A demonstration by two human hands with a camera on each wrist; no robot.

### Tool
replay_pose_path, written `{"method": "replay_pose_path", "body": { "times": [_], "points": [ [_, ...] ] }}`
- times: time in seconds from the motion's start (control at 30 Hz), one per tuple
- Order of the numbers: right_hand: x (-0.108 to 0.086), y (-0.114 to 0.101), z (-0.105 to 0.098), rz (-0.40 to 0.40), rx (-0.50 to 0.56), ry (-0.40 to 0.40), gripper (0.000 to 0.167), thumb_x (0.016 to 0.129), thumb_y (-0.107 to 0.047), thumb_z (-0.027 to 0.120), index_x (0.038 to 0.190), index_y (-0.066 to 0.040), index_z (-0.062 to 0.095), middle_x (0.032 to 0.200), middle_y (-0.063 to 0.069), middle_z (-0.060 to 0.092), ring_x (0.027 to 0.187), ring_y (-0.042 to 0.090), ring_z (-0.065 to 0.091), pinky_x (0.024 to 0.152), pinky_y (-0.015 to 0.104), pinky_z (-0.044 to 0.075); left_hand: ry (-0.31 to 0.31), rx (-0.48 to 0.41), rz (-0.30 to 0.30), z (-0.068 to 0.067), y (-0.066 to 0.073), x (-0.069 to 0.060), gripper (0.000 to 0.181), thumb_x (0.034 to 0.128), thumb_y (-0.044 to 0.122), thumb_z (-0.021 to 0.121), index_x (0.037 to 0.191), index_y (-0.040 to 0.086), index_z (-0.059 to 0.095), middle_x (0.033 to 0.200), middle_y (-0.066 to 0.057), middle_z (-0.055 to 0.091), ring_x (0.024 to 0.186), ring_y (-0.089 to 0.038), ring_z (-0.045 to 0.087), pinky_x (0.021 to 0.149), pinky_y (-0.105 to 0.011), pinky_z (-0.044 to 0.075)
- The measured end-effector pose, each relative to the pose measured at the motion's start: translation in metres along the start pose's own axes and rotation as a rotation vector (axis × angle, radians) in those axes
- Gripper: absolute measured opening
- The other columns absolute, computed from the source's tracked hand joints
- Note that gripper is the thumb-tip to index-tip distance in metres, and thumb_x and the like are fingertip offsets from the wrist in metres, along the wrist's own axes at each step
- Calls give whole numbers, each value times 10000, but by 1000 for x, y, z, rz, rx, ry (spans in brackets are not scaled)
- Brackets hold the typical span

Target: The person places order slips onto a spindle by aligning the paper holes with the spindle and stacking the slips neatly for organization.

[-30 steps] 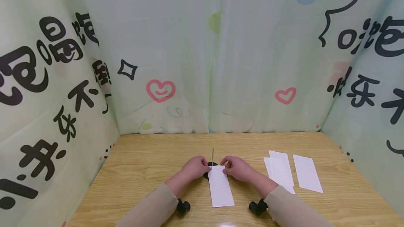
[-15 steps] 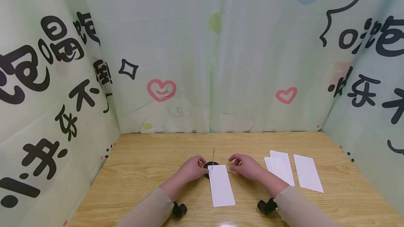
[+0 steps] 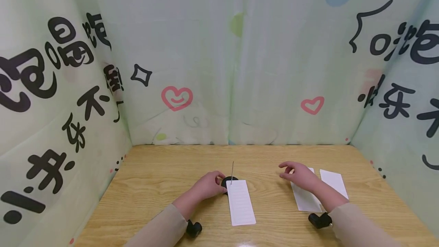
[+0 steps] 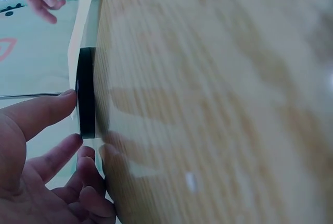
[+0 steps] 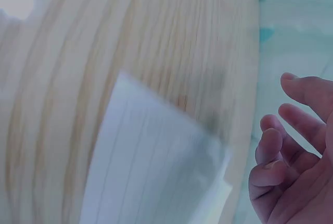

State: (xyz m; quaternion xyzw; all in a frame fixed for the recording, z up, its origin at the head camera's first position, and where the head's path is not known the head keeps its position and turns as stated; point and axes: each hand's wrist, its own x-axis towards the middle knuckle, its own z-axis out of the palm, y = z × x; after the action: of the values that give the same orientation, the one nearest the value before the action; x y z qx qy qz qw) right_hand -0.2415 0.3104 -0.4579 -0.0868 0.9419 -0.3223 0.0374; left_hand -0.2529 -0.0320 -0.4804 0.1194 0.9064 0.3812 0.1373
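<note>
My left hand [image 3: 208, 185] is at the left edge of the round black base [image 4: 86, 94] of a bill spike, thumb and index finger spanning its rim. A thin metal spike [image 3: 232, 170] rises from this base. A lined white paper slip [image 3: 241, 203] is on the spike by its top edge and hides part of the base. Over at the right, my right hand [image 3: 303, 176] hovers above lined paper slips [image 3: 305, 200], partly covering them. Its fingers are loosely bent with nothing between them; in the right wrist view a slip [image 5: 151, 156] lies beside it.
Another paper slip [image 3: 334, 182] lies at the far right, partly behind the right forearm. The wooden table [image 3: 164, 159] is bounded at the back and sides by a printed curtain [image 3: 205, 125]. Black wrist cameras [image 3: 194, 229] sit on both wrists.
My right hand has let go of the slip on the spike and moved right, over the other slips. My left hand has let go of the slip's corner and stays at the base.
</note>
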Motion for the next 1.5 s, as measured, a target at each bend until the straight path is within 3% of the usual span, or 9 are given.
{"method": "replay_pose_path", "body": {
  "times": [0.3,0.6,0.9,1.2,1.5],
  "points": [
    [-11,43,-36,104,-74,21,456,934,-237,687,1267,53,573,965,102,587,743,210,487,621,346,405,-3,4,-11,1,0,1,405,827,173,811,1184,95,637,891,-50,535,812,-227,507,730,-391,428],
    [-11,70,-50,203,-115,-6,492,945,-246,669,1283,87,539,938,128,561,792,239,499,663,351,394,-3,6,-9,3,-4,4,409,829,183,809,1194,108,640,894,-39,538,818,-223,510,736,-387,435],
    [-6,78,-51,207,-155,-26,552,936,-264,676,1272,143,512,916,153,565,784,246,510,683,367,408,-1,-2,-8,5,-8,7,410,831,188,809,1196,113,638,899,-37,538,822,-223,510,742,-390,431],
    [-4,78,-50,266,-170,-54,600,935,-282,686,1290,156,484,944,188,555,814,266,518,745,439,427,-3,-3,-16,4,-6,6,414,822,189,817,1190,120,640,891,-37,534,811,-220,507,724,-379,425],
    [0,82,-49,263,-192,-52,450,935,-240,677,1213,86,540,906,160,548,772,255,512,724,433,415,-9,-2,-1,4,-6,6,402,834,182,806,1191,109,636,896,-38,532,813,-218,505,727,-383,413]
  ]
}}
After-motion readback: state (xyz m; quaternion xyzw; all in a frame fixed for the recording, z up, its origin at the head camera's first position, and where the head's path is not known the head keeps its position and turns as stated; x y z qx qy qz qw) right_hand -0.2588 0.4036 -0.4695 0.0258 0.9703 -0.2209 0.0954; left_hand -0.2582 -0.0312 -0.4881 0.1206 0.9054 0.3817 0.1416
